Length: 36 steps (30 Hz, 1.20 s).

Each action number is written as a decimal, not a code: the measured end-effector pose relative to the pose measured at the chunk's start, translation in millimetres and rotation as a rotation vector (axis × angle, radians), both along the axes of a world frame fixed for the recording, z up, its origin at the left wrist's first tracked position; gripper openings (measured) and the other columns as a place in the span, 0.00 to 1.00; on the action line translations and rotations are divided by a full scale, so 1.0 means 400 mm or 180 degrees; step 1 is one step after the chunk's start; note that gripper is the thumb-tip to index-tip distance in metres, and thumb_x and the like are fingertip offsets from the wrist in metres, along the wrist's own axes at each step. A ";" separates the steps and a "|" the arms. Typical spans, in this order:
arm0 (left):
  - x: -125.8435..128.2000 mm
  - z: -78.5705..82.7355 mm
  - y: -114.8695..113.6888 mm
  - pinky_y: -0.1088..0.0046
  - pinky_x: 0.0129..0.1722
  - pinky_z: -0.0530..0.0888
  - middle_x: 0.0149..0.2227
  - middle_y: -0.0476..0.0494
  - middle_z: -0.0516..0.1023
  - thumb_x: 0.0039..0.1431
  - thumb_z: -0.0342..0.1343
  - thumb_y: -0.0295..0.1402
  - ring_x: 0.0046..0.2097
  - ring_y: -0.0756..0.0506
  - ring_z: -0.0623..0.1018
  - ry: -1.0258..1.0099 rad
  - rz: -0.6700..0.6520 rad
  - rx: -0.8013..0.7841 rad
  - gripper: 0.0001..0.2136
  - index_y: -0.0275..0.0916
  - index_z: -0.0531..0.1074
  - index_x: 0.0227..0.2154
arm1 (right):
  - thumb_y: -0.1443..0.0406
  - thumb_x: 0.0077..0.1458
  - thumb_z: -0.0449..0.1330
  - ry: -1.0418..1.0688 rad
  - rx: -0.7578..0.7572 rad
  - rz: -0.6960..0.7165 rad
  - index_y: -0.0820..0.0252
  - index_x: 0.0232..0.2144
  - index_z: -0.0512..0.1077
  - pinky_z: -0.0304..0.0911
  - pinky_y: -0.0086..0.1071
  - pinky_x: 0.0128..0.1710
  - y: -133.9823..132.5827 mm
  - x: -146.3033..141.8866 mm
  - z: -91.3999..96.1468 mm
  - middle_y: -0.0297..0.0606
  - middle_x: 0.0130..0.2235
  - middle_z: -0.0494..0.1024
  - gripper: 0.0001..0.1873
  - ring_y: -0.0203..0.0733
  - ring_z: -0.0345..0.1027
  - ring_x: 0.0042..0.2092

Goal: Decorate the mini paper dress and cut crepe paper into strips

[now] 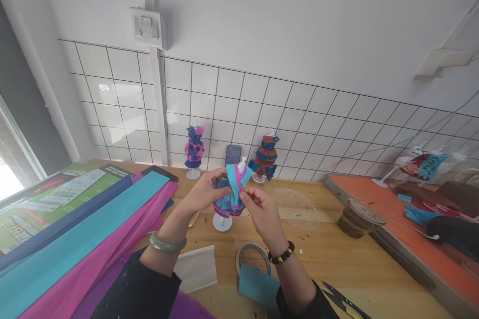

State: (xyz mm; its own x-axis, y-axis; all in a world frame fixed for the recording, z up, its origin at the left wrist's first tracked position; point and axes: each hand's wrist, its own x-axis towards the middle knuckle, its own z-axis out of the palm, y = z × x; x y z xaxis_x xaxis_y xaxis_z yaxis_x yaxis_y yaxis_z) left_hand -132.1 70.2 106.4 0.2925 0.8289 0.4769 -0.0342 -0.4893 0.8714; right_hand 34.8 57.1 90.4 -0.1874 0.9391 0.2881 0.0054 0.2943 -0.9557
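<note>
A small white mannequin stand [223, 224] on the table wears a tiered turquoise doll dress [226, 204] with magenta edging. Across its upper part lies a turquoise fabric strip [233, 179] with a magenta border. My left hand [209, 190] pinches the strip's left side between thumb and fingers. On the right, my right hand [264, 209] has thumb and forefinger pressed together on the strip's lower right edge. The mannequin's white top [243, 162] shows above the fabric. My fingers hide part of the dress's bodice.
Two dressed mannequins, one navy and pink [194, 147], one brown and blue [265, 155], stand by the tiled wall. Fabric lengths [112, 219] lie left. A tape roll [239, 254], turquoise piece [258, 284], snips [342, 299] and lidded cup [359, 219] are nearby.
</note>
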 end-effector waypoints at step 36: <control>0.045 0.017 -0.029 0.67 0.43 0.72 0.42 0.43 0.75 0.48 0.60 0.35 0.44 0.43 0.74 0.0187 0.0501 -0.0230 0.17 0.38 0.69 0.42 | 0.64 0.48 0.57 -0.0614 0.0691 -0.0569 0.60 0.39 0.71 0.62 0.34 0.36 0.012 0.024 0.008 0.40 0.37 0.73 0.13 0.42 0.65 0.39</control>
State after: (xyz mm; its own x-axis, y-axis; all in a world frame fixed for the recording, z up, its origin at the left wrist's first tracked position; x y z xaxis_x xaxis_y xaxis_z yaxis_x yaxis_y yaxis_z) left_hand -114.0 58.6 113.1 0.1821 0.8981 0.4003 0.0897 -0.4206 0.9028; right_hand 44.3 62.1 93.6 -0.0958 0.8826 0.4602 0.2500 0.4688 -0.8472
